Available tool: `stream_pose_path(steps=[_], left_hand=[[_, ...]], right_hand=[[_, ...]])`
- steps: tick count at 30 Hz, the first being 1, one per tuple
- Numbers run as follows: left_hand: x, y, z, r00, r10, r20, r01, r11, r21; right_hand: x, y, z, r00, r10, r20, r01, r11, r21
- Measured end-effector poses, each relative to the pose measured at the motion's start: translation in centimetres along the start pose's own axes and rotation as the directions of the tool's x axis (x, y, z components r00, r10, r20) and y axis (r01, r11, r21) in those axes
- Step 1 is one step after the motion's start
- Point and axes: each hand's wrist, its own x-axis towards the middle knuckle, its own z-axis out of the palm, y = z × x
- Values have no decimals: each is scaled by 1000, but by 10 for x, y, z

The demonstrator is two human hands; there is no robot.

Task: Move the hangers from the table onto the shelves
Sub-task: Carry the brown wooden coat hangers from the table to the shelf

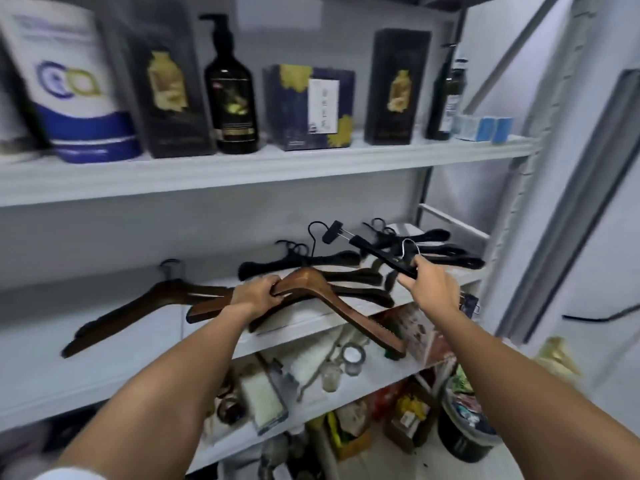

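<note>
Left hand (258,296) grips a brown wooden hanger (346,306) overhanging the white shelf (138,358) at 5 o'clock; released, it may tip off; right hand (429,285) pinches a black clip hanger (388,258)

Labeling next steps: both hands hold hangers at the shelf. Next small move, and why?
Probably lower the left hand and lay its brown wooden hanger flat on the middle shelf: one arm sticks out past the shelf's front edge, and other hangers lie right beside it.
</note>
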Motion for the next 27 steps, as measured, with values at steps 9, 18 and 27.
stream_pose_path(steps=[9,18,27], left_hand=[[-51,-139,-17,975,-220,-38,216,973,-87],[-79,-252,-21,928,-371,5,370,923,-104],[-74,-313,-5,911,-409,47,412,906,-97]], right_hand=[[-4,-129,53,987,-152,56,151,988,21],[-17,-243,103,970,-203,135,202,979,15],[-32,-322,139,949,-289,126,288,957,24]])
